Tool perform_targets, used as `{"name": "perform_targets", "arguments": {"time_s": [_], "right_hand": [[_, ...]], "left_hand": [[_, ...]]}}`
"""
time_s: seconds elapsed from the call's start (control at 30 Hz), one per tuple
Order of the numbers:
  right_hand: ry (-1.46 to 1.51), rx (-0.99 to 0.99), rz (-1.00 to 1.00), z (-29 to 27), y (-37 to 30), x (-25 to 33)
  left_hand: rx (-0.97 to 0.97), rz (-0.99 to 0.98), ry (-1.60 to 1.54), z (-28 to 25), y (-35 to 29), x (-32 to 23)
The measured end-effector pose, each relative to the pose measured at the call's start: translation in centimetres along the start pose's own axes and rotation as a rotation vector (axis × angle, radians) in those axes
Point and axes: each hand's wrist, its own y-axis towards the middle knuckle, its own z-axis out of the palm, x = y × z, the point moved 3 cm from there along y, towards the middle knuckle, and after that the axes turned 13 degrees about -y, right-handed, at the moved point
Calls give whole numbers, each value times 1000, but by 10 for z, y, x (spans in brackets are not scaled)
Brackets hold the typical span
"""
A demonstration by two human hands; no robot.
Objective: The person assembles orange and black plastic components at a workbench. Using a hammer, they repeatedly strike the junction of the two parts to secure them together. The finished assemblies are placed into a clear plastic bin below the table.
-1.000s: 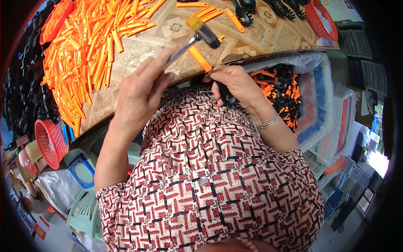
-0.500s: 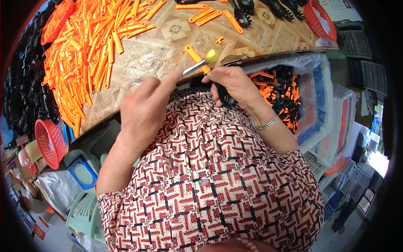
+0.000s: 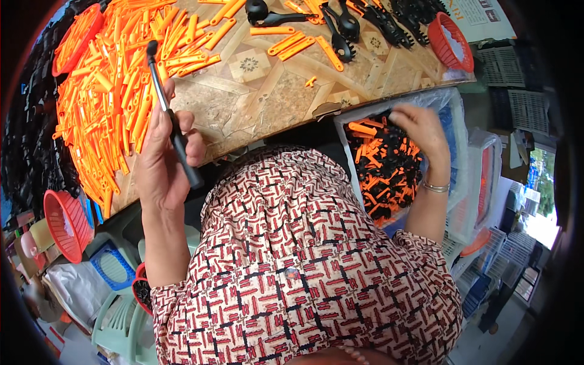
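Observation:
My left hand [image 3: 164, 152] is closed around a slim tool [image 3: 176, 134] with a black handle, a silver shaft and a dark tip pointing up; its exact kind is unclear. The hand is by the near left edge of the patterned table [image 3: 237, 115], in front of a large heap of orange handles [image 3: 115, 91]. My right hand [image 3: 426, 128] hovers at the far right corner of a plastic-lined bin [image 3: 362, 173] full of black and orange pieces [image 3: 389, 176]. Its fingers bend loosely downward and hold nothing that I can see. An orange handle [image 3: 363, 128] lies on top of the pieces.
Black kitchen utensils [image 3: 348, 27] and several loose orange handles [image 3: 328, 53] lie across the table's far side. Red baskets stand at the right corner [image 3: 451, 42], the far left [image 3: 82, 39] and below the left edge [image 3: 64, 225]. A green chair [image 3: 118, 325] is at lower left.
My right hand has moved right, from the orange handle with a black part to over the bin, without that piece. My left hand has drawn back left with the tool, now pointing up.

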Motion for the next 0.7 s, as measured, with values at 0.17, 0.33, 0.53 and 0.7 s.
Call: {"name": "perform_targets", "arguments": {"time_s": [0.17, 0.33, 0.53, 0.7], "right_hand": [[345, -384, -94, -27, 47, 59], [-335, -626, -102, -11, 121, 107], [-70, -640, -84, 0, 152, 98], [125, -514, -13, -15, 137, 78]], "left_hand": [[13, -15, 18, -6, 9, 11], [-139, 102, 444, -12, -3, 13], [-219, 191, 611, -13, -11, -6], [-189, 288, 1188, -9, 24, -22]]}}
